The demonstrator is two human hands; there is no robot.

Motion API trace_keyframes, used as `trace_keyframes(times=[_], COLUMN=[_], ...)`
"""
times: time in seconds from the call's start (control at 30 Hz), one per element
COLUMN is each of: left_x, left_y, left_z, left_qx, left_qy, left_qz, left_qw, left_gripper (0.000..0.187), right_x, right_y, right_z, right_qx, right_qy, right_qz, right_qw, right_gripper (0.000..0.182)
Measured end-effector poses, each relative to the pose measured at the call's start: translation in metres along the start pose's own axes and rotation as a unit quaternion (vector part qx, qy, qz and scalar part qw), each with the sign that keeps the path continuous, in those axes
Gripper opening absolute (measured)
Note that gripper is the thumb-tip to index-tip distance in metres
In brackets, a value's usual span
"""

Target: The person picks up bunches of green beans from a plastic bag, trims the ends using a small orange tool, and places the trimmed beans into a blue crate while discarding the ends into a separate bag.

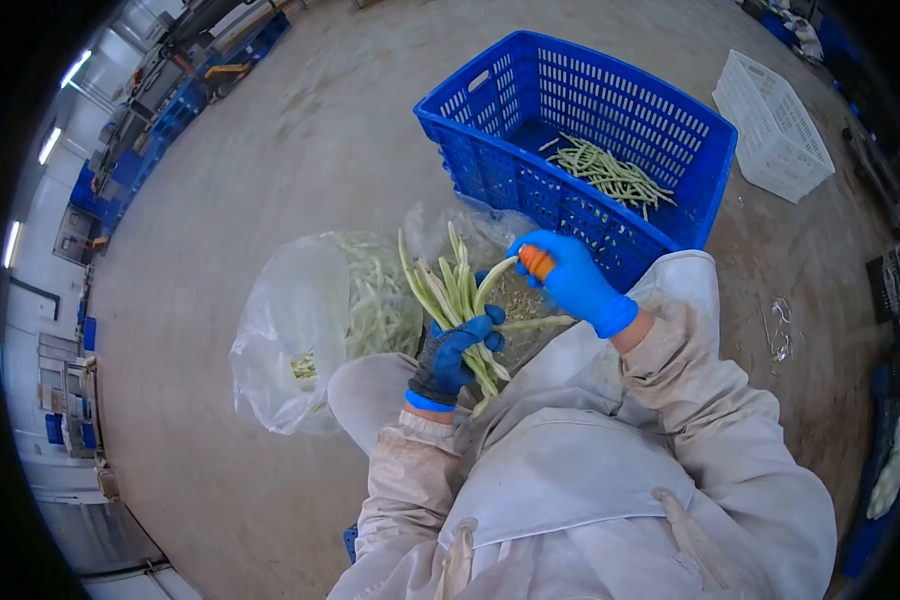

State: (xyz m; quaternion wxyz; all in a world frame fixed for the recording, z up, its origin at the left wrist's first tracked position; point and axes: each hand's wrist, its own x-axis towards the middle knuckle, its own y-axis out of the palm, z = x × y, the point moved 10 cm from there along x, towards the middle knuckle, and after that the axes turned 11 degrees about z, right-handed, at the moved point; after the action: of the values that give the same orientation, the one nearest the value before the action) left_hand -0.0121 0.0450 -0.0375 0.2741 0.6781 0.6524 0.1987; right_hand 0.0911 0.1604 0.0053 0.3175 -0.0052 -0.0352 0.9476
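Note:
My left hand, in a blue and dark glove, is closed around a bunch of long pale green beans above my lap. The beans fan out past the fingers at the top, and some hang below them. My right hand, in a bright blue glove, grips a tool with an orange handle beside the bean tips. The tool's working end is too small or hidden to make out. One bean curves up toward this hand.
Ahead stands a blue perforated crate with cut beans in it. A clear plastic bag of beans sits left of my knee. Small scraps lie between my legs. A white crate is at far right.

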Motion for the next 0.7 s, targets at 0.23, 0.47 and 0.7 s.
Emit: trace_keyframes(times=[0.23,0.47,0.7], left_x=[0.001,0.001,0.001], left_y=[0.008,0.004,0.006], left_z=[-0.005,-0.016,-0.011], left_qx=[-0.019,-0.045,-0.072], left_qy=[0.051,0.08,0.067], left_qz=[0.024,0.046,0.063], left_qw=[0.998,0.995,0.993], left_gripper=[0.059,0.062,0.064], right_x=[0.005,-0.011,0.015], right_y=[-0.018,-0.017,0.011], right_z=[-0.05,0.03,0.049], right_qx=[0.116,-0.279,-0.058], right_qy=[0.08,-0.152,-0.036], right_qz=[0.042,0.043,0.134], right_qw=[0.989,0.947,0.989], right_gripper=[0.021,0.03,0.028])
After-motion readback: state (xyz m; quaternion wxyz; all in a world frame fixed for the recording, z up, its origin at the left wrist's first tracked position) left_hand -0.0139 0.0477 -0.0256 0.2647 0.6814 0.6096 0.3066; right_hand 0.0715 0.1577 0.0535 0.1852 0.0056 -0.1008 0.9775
